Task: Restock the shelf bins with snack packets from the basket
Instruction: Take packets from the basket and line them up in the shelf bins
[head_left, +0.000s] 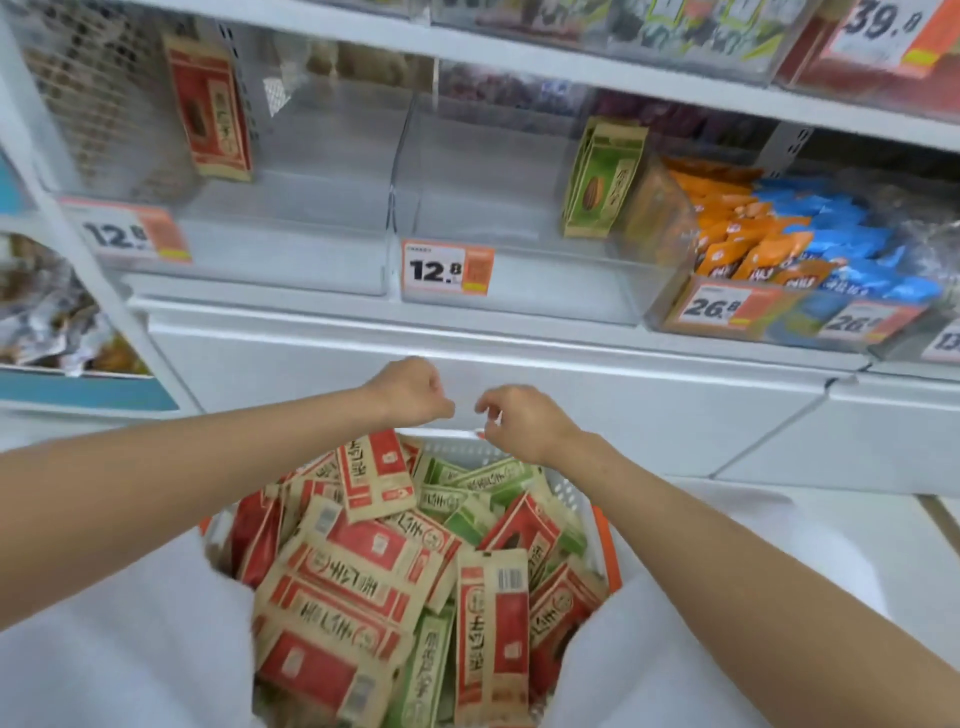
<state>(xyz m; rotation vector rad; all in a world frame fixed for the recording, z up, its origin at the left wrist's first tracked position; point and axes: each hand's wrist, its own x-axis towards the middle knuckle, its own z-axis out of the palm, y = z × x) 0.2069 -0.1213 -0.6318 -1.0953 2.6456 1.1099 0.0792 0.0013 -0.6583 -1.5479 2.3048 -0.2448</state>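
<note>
A white lattice basket (567, 494) with orange corners sits low in front of me, heaped with several red snack packets (363, 561) and green snack packets (467, 499). My left hand (410, 391) and my right hand (519, 422) hover close together over the basket's far rim, both with fingers curled; nothing shows in either. On the shelf above, the left clear bin (291, 260) has one red packet (210, 109) standing at its back left. The middle clear bin (545, 280) has green packets (600, 179) standing at its right wall.
Orange price tags reading 12.8 (447, 270) front both bins. Further right, a bin of orange and blue packets (779, 244) carries 26.8 tags. A white cabinet ledge (467, 343) runs beneath the bins. Another shelf with full bins hangs overhead.
</note>
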